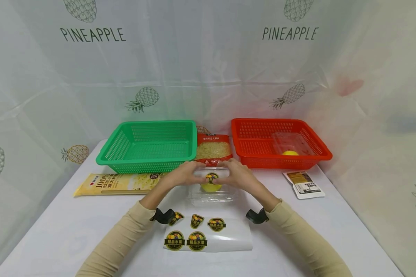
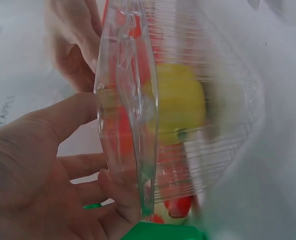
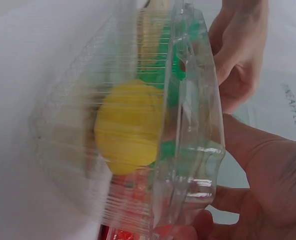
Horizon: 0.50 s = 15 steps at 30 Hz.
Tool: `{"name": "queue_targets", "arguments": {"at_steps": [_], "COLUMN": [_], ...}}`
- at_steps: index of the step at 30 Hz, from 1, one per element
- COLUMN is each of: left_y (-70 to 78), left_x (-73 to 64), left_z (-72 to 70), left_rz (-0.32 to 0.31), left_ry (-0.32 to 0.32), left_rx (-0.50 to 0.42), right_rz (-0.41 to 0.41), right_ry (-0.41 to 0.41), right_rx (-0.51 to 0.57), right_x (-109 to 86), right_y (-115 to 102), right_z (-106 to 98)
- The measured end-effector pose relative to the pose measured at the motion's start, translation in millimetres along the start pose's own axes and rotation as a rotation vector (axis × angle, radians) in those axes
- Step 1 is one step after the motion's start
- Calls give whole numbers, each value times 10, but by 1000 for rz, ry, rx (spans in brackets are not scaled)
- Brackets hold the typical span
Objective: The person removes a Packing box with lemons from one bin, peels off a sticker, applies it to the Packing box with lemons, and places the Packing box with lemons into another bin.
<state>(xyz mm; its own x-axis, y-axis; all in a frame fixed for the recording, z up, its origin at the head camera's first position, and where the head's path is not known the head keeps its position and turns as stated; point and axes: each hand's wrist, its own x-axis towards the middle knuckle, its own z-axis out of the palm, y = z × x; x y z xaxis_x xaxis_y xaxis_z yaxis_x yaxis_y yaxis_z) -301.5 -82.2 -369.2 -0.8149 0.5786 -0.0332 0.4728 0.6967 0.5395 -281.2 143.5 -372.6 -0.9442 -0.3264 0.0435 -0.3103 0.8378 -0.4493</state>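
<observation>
A clear plastic box (image 1: pixel 213 199) with its lid down sits on the table between my two hands, a round yellow fruit (image 3: pixel 130 127) visible inside. On the lid is a black and gold fruit sticker (image 1: pixel 212 177). My left hand (image 1: pixel 185 174) holds the box from the left, its thumb at the sticker and its fingers bent at the lid's far edge. From the right, my right hand (image 1: pixel 240 176) holds it the same way, its thumb on the sticker's other side. Both wrist views show fingers at the rim.
A sticker sheet (image 1: pixel 228 236) lies in front. Behind stand a green basket (image 1: pixel 145 167) and a red basket (image 1: pixel 280 163) containing another clear box (image 1: pixel 291 140). A red pasta bag (image 1: pixel 213 148) lies between them, a yellow noodle pack (image 1: pixel 114 184) at left, a small pouch (image 1: pixel 304 185) at right.
</observation>
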Motion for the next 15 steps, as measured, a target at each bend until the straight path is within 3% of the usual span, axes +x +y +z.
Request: {"name": "queue_targets", "arguments": {"at_steps": [6,11,15], "left_y": [-47,-119,-186], "left_x": [-55,-145,-229], "left_z": [6,17,29], "left_rz": [53,59,117], "left_ry": [42,63,107], "left_rx": [2,-89,-109], "right_rz": [-63,-91,-89], "right_ry": [7,4,8], "right_rx": [69,108,141], "right_x": [-60,-130,-194], "right_y": [48,121,157], "right_z": [-36,-65,-102]}}
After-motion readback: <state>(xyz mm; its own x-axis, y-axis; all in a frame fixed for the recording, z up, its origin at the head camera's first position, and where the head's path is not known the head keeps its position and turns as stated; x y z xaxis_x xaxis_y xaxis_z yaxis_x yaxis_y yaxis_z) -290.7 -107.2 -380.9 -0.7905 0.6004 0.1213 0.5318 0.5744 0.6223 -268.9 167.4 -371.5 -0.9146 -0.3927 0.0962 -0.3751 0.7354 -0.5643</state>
